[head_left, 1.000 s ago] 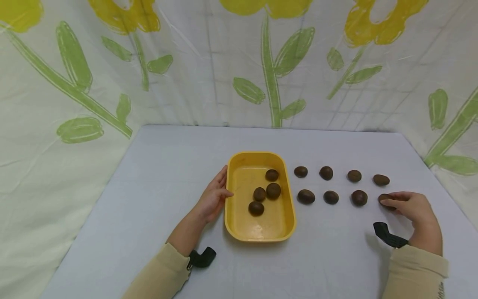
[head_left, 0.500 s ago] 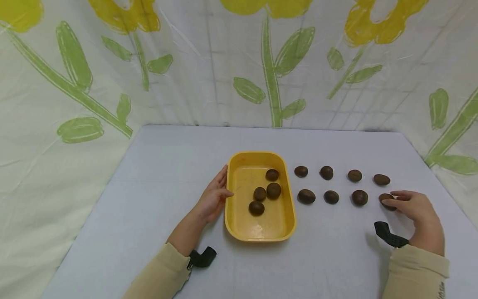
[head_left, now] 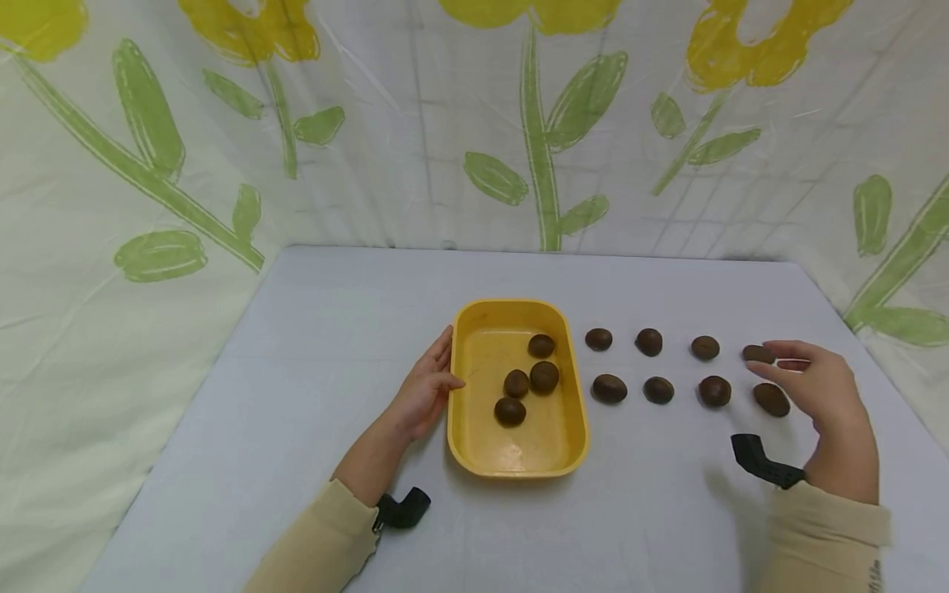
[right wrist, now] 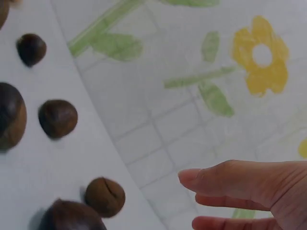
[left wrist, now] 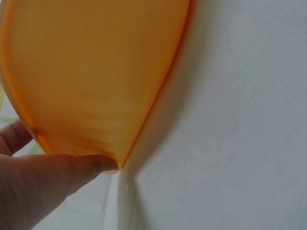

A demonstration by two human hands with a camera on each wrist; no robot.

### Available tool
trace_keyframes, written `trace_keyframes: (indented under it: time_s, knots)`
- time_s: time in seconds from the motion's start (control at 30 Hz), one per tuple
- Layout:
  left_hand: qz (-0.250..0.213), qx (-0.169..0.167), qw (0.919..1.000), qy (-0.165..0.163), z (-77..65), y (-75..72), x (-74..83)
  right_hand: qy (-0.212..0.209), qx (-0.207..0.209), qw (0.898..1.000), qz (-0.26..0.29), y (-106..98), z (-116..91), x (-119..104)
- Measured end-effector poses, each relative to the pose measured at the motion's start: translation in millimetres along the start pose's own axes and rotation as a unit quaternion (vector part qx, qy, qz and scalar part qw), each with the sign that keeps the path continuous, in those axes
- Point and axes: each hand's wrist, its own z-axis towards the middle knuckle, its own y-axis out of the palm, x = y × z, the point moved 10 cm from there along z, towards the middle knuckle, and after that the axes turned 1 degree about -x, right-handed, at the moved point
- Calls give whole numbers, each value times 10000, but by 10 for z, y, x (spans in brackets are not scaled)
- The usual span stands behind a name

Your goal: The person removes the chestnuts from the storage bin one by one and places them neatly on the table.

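Observation:
My left hand (head_left: pixel 421 397) holds the left side of a yellow plastic tray (head_left: pixel 519 461), thumb at its rim and fingers along the outer wall. Several brown chestnuts (head_left: pixel 544 377) lie inside. To its right, more chestnuts (head_left: pixel 610 389) stand in two rows on the table. My right hand (head_left: pixel 823 383) hovers at the right end of the back row, thumb and fingers parted around the last chestnut (head_left: pixel 756 354) and overlapping it in the head view. In the right wrist view nothing sits between those fingers. Just below that hand lies the front row's end chestnut (head_left: pixel 772 400).
A white cloth covers the table (head_left: pixel 334 329). Behind it hangs a pale curtain (head_left: pixel 385 165) printed with yellow flowers and green leaves. Black wrist-camera mounts (head_left: pixel 404 508) stick out from both wrists, close above the tabletop.
My right hand has let go of the front row's end chestnut, which stays on the table, and moved back to the chestnut behind it. The left hand and tray have not moved.

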Motion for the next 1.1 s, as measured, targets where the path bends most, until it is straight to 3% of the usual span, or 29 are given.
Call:
trace_keyframes:
  time_s: [0.27,0.43,0.7,1.1]
  knots:
    - [-29,7,10000,-15,11,0,-11,-958,-84,9950,-281,191,-18,-705]
    - [-48,-9,10000,23,16,-4,-14,-1380,-363,9895,-246,384,-14,-1125]
    - [-72,-62,10000,-14,16,3,-26,-1680,-706,9830,-225,662,4,-1619]
    - [-11,-19,10000,19,19,-6,-3,-1907,-1104,9754,19,964,18,-2114]
